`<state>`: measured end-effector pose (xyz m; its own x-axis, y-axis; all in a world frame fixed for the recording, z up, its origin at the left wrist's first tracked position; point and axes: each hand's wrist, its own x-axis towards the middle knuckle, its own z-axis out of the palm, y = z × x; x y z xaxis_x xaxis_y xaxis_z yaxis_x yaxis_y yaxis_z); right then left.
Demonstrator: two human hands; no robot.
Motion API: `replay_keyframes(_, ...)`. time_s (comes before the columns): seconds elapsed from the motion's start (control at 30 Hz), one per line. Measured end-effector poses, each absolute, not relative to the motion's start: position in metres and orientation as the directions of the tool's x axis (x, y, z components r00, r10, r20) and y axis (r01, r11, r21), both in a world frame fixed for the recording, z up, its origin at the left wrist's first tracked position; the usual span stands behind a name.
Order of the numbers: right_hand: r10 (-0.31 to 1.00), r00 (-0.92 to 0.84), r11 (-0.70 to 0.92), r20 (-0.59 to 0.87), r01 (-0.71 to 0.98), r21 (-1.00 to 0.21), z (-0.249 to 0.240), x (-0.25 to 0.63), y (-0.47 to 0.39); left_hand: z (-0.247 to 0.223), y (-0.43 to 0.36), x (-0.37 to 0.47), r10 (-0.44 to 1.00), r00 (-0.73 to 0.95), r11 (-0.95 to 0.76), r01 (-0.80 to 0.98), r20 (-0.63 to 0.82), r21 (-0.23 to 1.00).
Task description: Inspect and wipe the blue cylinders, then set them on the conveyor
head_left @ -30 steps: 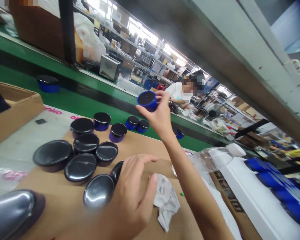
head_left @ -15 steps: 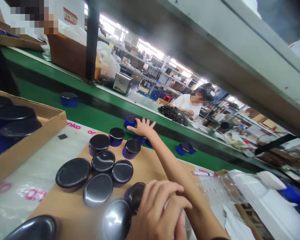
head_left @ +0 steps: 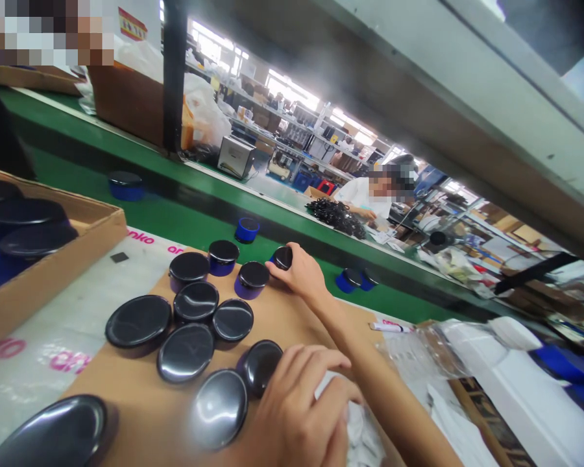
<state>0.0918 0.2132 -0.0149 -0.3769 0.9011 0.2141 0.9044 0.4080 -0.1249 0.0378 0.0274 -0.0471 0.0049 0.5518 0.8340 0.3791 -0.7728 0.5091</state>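
Note:
My right hand (head_left: pixel 304 269) reaches out to the green belt's near edge, its thumb and fingers closed around a small round blue container with a glossy black lid (head_left: pixel 283 258). Close to me, my left hand (head_left: pixel 304 405) has its fingers curled over whitish material (head_left: pixel 357 431); what it grips is mostly hidden. Left of both hands, several black-lidded round containers (head_left: pixel 185 352) of different sizes stand grouped on a brown cardboard sheet (head_left: pixel 141 405). One smaller blue container (head_left: pixel 248 229) stands on the belt beyond my right hand.
A green conveyor belt (head_left: pixel 185 217) crosses ahead, carrying more blue containers (head_left: pixel 349 280) to the right. An open cardboard box (head_left: pixel 97 237) of containers is at left. A marker (head_left: pixel 392 327) and clear plastic lie right. A person (head_left: pixel 370 194) sits across the belt.
My right hand went from spread fingers above the belt containers to a closed grip on one, drawing slightly nearer. My left hand stays curled in about the same place.

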Motion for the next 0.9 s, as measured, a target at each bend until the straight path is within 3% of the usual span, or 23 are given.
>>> replay_keyframes(0.2, 0.886, -0.443, 0.463, 0.138, 0.822, -0.333, -0.011, 0.116, 0.156, -0.044, 0.021, 0.04, 0.569, 0.034, -0.782, 0.332, 0.821, 0.528)
replay_keyframes(0.33, 0.891, -0.406, 0.439, 0.201, 0.666, -0.603, 0.002, 0.134, 0.125, -0.021, 0.018, 0.02, 0.676, 0.02, -0.684, 0.387, 0.736, 0.618)
replay_keyframes(0.43, 0.925, -0.356, 0.301, 0.131, 0.477, -0.826, 0.014, 0.148, 0.097, -0.008, 0.023, 0.004, 0.642, 0.059, -0.687, 0.487, 0.764, 0.539)
replay_keyframes(0.5, 0.939, -0.339, 0.195, 0.064, 0.367, -0.91, 0.018, 0.152, 0.078, -0.006, 0.028, -0.002, 0.611, 0.17, -0.719, 0.529, 0.773, 0.452)
replay_keyframes(0.63, 0.954, -0.296, 0.107, 0.039, 0.217, -0.97, 0.018, 0.153, 0.056, -0.011, 0.032, -0.002, 0.597, 0.355, -0.761, 0.532, 0.719, 0.37)
replay_keyframes(0.8, 0.931, -0.331, 0.212, 0.153, 0.15, -0.966, 0.009, 0.178, 0.063, -0.017, 0.032, 0.003, 0.637, 0.298, -0.711, 0.584, 0.711, 0.392)
replay_keyframes(0.9, 0.948, -0.209, 0.275, 0.239, 0.165, -0.947, 0.001, 0.194, 0.068, -0.021, 0.034, 0.004, 0.729, 0.252, -0.639, 0.586, 0.637, 0.499)
